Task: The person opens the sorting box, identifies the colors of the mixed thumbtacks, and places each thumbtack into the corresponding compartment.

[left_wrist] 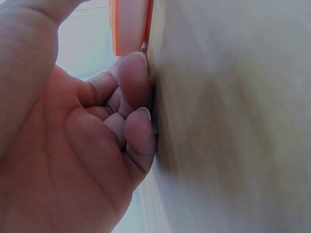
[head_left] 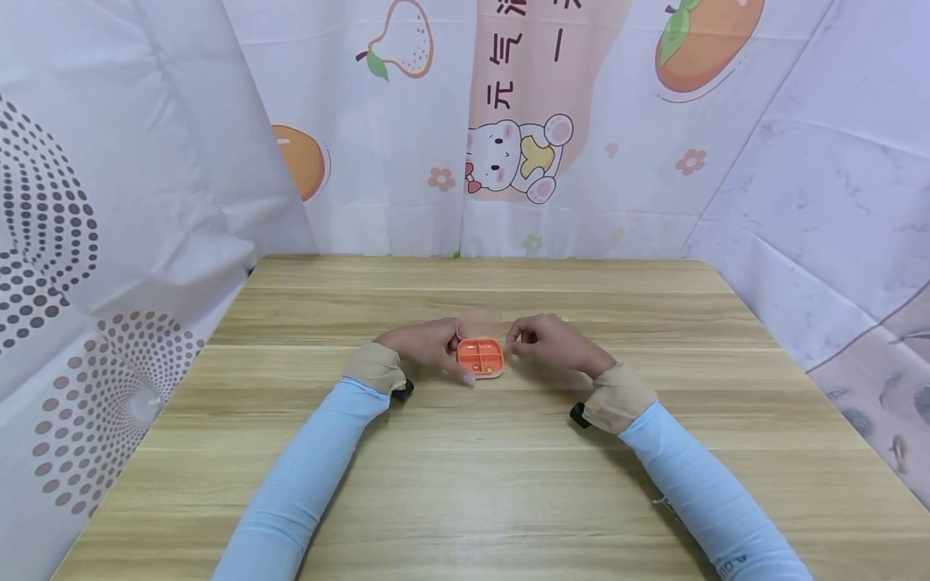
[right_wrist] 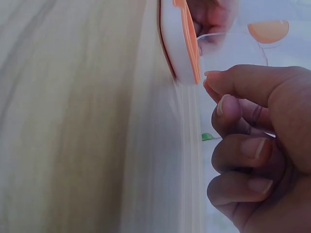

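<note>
A small orange pill box (head_left: 480,357) with a white base and several compartments sits on the table, and small yellowish pieces lie in its near compartments. Its clear lid (head_left: 479,323) stands raised at the back. My left hand (head_left: 433,347) grips the box from the left, thumb along the near left corner and fingers by the back left corner. In the left wrist view the other fingertips rest against the table. Close by the box's right side is my right hand (head_left: 554,345), fingers curled. Its thumb and index fingertips (right_wrist: 214,80) meet beside the orange rim, with nothing visible between them.
The wood-grain table (head_left: 465,468) reaches to a printed curtain (head_left: 392,161) at the back. More cloth hangs on the left and right sides. A tiny yellow spot (head_left: 565,319) shows on the table just behind my right hand.
</note>
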The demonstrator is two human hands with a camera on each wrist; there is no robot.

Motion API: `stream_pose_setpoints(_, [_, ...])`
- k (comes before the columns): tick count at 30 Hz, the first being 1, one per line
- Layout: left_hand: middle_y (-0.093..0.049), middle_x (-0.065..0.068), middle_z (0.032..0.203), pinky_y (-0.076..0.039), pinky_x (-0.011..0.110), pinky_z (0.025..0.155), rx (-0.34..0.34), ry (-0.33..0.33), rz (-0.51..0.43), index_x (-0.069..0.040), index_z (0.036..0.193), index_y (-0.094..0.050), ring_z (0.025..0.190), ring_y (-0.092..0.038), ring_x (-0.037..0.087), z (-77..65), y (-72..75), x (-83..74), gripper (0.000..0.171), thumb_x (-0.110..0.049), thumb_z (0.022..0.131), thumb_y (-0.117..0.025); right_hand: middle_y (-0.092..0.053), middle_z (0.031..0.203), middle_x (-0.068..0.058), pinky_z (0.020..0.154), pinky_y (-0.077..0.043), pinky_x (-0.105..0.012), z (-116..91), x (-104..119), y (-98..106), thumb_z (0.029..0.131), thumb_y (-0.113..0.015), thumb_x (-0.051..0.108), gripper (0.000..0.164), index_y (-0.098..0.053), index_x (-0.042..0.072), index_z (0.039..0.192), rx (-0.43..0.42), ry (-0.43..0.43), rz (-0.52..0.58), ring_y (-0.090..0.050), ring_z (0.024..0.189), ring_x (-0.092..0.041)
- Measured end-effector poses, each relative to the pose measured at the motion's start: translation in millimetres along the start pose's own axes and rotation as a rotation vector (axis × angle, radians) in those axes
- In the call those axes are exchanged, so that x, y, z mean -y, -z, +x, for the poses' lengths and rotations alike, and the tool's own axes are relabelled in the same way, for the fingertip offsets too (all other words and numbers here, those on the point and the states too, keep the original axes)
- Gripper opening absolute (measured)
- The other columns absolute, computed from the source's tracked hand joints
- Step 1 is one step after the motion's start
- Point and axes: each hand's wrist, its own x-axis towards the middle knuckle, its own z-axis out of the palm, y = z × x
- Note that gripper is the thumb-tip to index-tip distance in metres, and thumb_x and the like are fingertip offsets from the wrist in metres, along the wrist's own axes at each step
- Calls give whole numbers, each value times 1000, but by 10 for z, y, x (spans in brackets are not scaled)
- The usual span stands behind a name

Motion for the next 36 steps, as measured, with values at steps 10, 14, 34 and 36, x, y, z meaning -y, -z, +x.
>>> stream_pose_setpoints(10, [-52,-5,75,-37,24,61,7,-33,9,-16,100,-55,69,-43,8,13,-1,12,57,-48,62,-83,-61,73,0,54,-40,-26,-17,-114,82,90,-62,17,7,-68,17,93,-19,-66,3,-48,62,-14])
stream_pose_setpoints(14, [-54,-5,74,-36,24,60,9,-49,-10,-15,100,-57,68,-41,8,12,-3,19,56,-46,63,-84,-61,73,0,53,-39,-26,-35,-157,112,90,-63,20,6,-68,18,93,-36,-84,-4,-47,61,-14])
stream_pose_setpoints(34, [-49,-5,71,-34,24,59,-7,-9,33,-12,96,-55,66,-40,8,-19,5,-10,58,-48,61,-84,-58,68,-1,58,-40,-29,-111,-395,302,89,-65,27,10,-70,18,90,-116,-145,-49,-46,63,-15])
stream_pose_setpoints(36, [-50,-5,70,-34,24,58,-4,-24,23,-12,95,-56,65,-39,8,-13,3,-4,56,-47,62,-84,-59,69,-1,58,-40,-29,-116,-437,317,88,-65,27,10,-70,18,89,-118,-153,-52,-47,63,-15])
